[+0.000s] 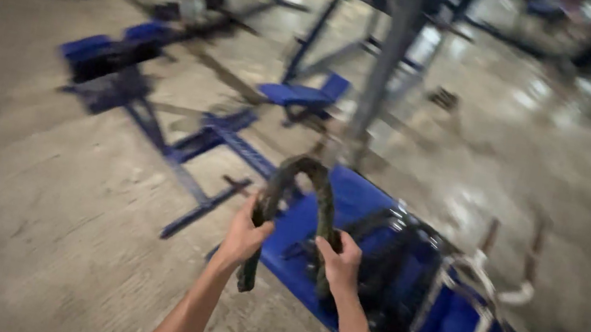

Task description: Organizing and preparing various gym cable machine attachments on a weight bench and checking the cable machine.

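Two hands gripping a dark, thick braided rope (299,191) bent into an arch, left hand (245,236) closed on one leg, right hand (340,265) closed on the other, above the near edge of a blue padded bench (361,201), grey concrete floor (45,228) beneath

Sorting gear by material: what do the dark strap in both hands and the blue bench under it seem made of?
Strap: probably woven fabric or rope, dull and mottled, bending in an arch between both hands. Bench: seemingly glossy blue vinyl padding; blur leaves it open.

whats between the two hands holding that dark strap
In the head view, the dark strap arches between the left hand and right hand; under the arch shows the blue padded bench.
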